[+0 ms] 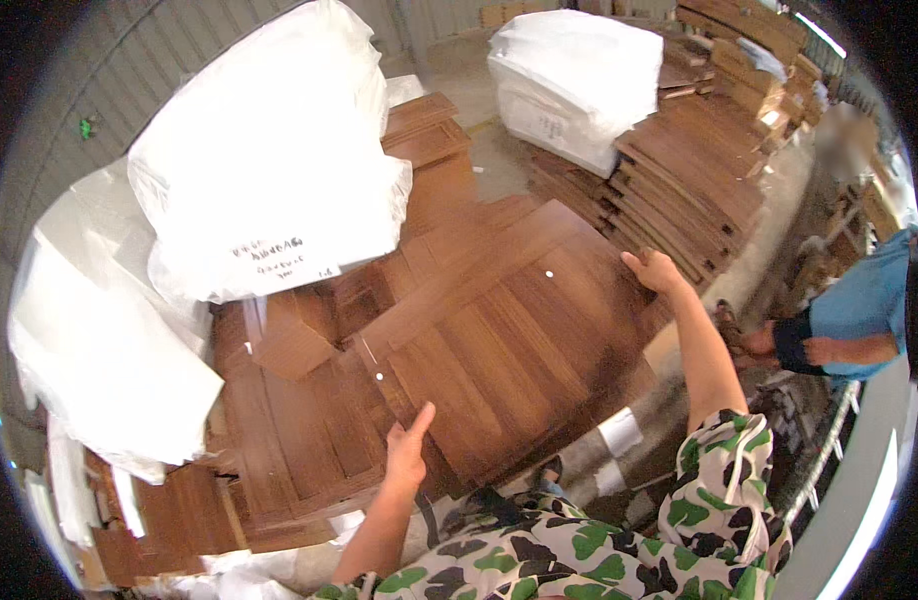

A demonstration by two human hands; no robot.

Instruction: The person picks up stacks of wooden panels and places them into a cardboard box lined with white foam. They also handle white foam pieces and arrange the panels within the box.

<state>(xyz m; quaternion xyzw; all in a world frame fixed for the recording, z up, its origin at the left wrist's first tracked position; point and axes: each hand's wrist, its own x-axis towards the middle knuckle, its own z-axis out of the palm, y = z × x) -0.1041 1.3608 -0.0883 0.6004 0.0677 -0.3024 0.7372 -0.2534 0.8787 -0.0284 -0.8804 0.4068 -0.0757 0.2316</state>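
Observation:
A brown wooden panel (496, 352) with plank-like grain stretches in front of me, tilted across the view. My left hand (408, 457) grips its near left edge, thumb on top and fingers hidden behind the edge. At the far right edge my right hand (658, 271) holds on in the same way, thumb pointing inward. Two small white spots show on the panel's face. Beneath and to its left lie more framed wooden panels (301, 442). A piece of brown cardboard (290, 349) rests on them near the wrapped stack.
Large white-wrapped bundles (271, 150) bearing handwriting stand at the left, with another wrapped bundle (579, 82) at the back. Stacked wooden panels (684, 195) rise at the right. Beyond my right arm is another person in blue clothing (856, 307). White scraps (620, 433) lie on the floor.

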